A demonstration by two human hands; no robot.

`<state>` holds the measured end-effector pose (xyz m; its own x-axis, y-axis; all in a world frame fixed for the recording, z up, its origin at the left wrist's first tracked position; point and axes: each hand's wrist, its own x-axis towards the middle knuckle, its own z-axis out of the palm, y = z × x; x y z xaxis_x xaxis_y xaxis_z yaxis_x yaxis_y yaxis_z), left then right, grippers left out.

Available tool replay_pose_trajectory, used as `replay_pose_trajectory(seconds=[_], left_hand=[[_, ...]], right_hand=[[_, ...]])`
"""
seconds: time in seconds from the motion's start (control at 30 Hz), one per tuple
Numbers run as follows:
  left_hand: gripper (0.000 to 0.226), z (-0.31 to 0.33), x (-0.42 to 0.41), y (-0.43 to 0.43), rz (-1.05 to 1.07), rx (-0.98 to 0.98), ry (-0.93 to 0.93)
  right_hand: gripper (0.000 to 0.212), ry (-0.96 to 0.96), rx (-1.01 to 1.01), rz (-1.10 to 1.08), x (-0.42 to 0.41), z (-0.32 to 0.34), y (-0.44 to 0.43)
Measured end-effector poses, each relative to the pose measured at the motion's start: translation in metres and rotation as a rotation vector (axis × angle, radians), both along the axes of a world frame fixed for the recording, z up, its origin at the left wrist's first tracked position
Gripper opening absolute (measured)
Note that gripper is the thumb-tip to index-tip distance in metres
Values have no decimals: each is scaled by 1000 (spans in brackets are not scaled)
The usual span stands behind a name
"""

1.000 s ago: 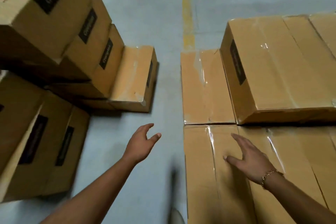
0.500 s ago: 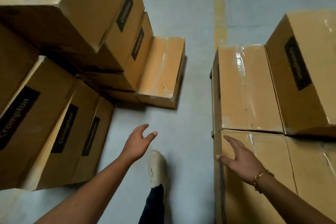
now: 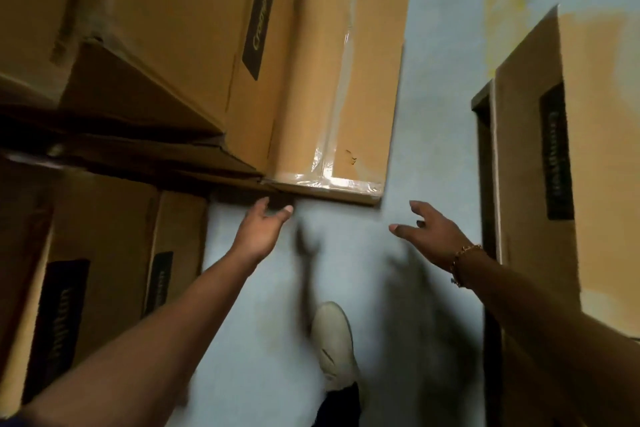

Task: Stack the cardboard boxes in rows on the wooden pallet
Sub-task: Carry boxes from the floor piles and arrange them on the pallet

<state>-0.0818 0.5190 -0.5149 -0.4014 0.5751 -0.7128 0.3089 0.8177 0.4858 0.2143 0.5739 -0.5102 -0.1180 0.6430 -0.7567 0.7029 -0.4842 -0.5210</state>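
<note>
A flat taped cardboard box (image 3: 339, 87) lies low on the grey floor at the foot of a leaning pile of brown boxes (image 3: 166, 31). My left hand (image 3: 261, 230) reaches forward with spread fingers, just short of that box's near left corner, holding nothing. My right hand (image 3: 427, 237), with a gold bracelet on the wrist, is stretched out open below the box's near right corner, also holding nothing. At the right edge stands the stacked row of boxes (image 3: 595, 149); the pallet under it is hidden.
More labelled boxes (image 3: 104, 274) stand at the lower left. A strip of grey floor (image 3: 440, 114) runs between the two stacks, with a faded yellow line (image 3: 502, 0). My shoe (image 3: 334, 343) is on the floor below my hands.
The view has swung left and closer to the left pile. My right hand has left the stacked box on the right, and both hands now reach toward the flat taped box.
</note>
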Motion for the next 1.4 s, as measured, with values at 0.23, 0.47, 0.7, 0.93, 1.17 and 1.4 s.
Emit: replay_pose_trajectory(seconds=[0.23,0.47,0.7,0.93,1.17,1.4], left_hand=[[80,-53,-26,43,102,9,-35],[89,-85,-29,57,275,29,-30],[58,-95,-32,55,254,57,52],[61,-96,-40,68,214,39,230],[69,-109,-42,68,289,41,235],[50,-112,-18,79,328,-17,106]], right_hand=[[81,-10,-51,-129,-38,-64,43],[78,9,-75,-179,-43,-86,52],[78,-22,-46,-148,-46,-85,65],[55,-41,22,-302,-69,-94,67],[40,-125,82,-319,-66,-99,71],[51,-113,18,-324,-44,-106,92]])
